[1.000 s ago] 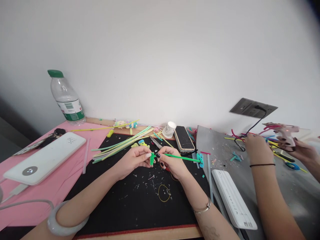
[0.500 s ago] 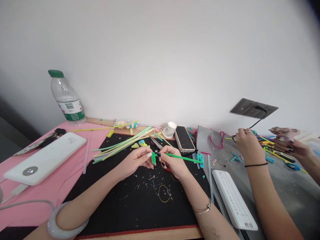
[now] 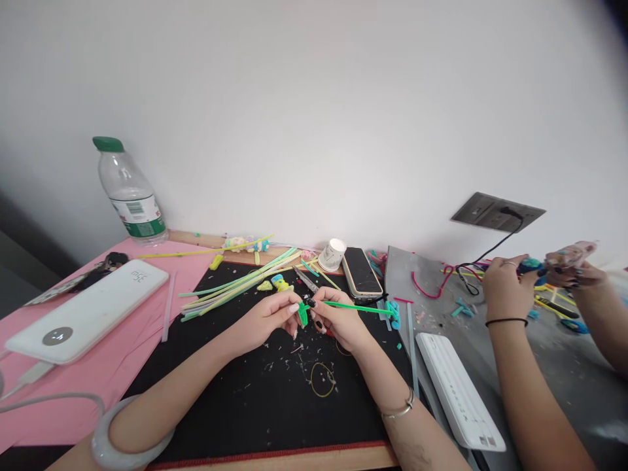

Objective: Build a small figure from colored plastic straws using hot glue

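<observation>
A green pipe cleaner (image 3: pixel 360 307) runs between my hands over the black mat (image 3: pixel 245 405). Its left end is bent into a small folded leaf-like shape. My left hand (image 3: pixel 269 317) pinches that folded part between thumb and fingers. Close beside it, my right hand (image 3: pixel 338 317) grips the pipe cleaner, whose straight length sticks out to the right. Near its far right end lies a blue coiled piece (image 3: pixel 394 315); whether they are joined I cannot tell. Scissors (image 3: pixel 307 280) lie just behind my hands, their handles partly hidden by my right hand.
Loose pipe cleaners (image 3: pixel 235 288) lie behind my left hand. A paper cup (image 3: pixel 332 255) and a phone (image 3: pixel 362 273) stand and lie at the back. Power banks (image 3: pixel 88 311) flank the mat, with a bottle (image 3: pixel 132 196) at left. A co-worker's hands (image 3: pixel 510 288) hold craft pieces at right.
My hands stay almost in place, with the green folded part shifted slightly. At right, the co-worker's near hand has moved rightward toward their other hand and now holds something blue.
</observation>
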A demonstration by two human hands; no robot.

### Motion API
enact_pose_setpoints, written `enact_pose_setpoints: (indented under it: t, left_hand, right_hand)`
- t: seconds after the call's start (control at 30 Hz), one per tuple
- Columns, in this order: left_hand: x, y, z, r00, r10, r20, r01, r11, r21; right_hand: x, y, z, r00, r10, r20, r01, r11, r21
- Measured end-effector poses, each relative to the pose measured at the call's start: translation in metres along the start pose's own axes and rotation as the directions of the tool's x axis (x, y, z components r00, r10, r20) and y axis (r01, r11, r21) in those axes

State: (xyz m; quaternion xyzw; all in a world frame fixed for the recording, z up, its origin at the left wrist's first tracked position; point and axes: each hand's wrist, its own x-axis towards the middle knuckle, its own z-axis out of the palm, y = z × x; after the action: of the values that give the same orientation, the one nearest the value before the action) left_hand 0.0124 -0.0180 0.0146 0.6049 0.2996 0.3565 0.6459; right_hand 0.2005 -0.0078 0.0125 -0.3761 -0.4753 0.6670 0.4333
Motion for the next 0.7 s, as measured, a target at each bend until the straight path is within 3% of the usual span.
enact_pose_setpoints:
  t: [0.3,0.57,0.7]
  left_hand:
    - [-0.0016,-0.0044,0.0036,0.995,-0.06,0.079,0.074,0.981,-0.181]
    - [0.0032,-0.004,0.001,0.995,-0.044,-0.086,0.045,0.999,0.003]
    - [0.0054,-0.0072,-0.0002,0.991,-0.021,-0.135,0.022,1.0,0.005]
  right_hand:
    - [-0.0017,0.0022,0.0016,0.991,0.105,0.084,-0.112,0.991,0.074]
    - [-0.0019,-0.0021,0.0032,1.0,0.003,0.005,-0.003,0.999,0.053]
    - [-0.0021,-0.0019,0.0029,1.0,-0.015,-0.018,0.015,1.0,-0.006]
